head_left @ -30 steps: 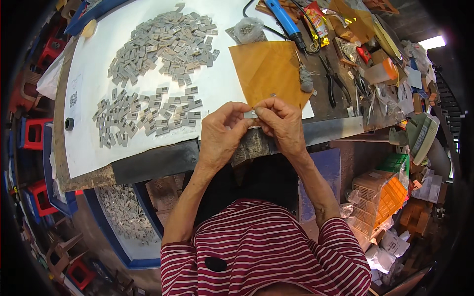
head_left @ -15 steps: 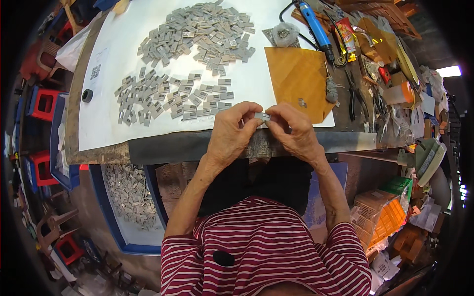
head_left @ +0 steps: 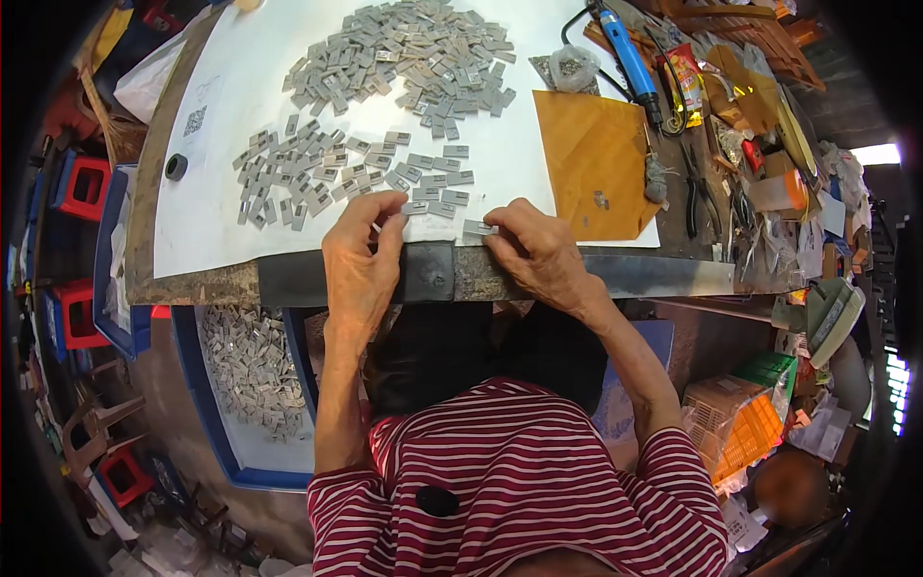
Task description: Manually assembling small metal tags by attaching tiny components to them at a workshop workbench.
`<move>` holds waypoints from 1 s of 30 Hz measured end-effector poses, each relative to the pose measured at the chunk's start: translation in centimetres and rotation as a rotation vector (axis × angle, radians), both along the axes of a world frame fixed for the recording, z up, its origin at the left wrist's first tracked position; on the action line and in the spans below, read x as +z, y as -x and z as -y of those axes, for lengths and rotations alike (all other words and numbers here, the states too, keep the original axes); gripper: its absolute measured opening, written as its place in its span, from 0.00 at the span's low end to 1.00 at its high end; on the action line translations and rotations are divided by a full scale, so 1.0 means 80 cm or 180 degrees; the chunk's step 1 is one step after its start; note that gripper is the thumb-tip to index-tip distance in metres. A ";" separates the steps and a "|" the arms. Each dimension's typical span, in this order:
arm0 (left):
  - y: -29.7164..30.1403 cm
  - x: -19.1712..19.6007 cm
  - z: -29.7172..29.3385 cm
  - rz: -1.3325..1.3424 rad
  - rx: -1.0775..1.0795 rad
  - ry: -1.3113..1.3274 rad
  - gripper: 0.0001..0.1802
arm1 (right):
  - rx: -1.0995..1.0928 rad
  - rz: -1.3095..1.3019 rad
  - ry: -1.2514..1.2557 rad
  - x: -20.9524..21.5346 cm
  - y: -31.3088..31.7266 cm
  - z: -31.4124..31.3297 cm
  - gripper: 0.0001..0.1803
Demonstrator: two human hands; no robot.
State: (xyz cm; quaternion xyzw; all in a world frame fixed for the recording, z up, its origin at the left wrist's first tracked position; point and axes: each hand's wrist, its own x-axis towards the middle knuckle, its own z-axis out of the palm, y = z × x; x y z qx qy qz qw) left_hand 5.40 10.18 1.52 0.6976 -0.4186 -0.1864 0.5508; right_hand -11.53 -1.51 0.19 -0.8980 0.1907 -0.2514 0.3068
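Left hand (head_left: 361,258) and right hand (head_left: 541,252) have drawn apart since the earlier frame. Just left of the brown sheet's (head_left: 591,159) lower end, the right pinches one metal tag (head_left: 476,228) by its end. Farther left of the sheet, the left's thumb and forefinger curve, slightly parted, beside loose tags (head_left: 442,196); a blue tool (head_left: 625,53) lies beyond its top edge.
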 end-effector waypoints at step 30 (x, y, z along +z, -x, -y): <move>0.023 -0.025 0.008 0.1798 -0.0433 -0.0052 0.09 | -0.0159 -0.0149 0.0510 -0.019 -0.027 -0.014 0.11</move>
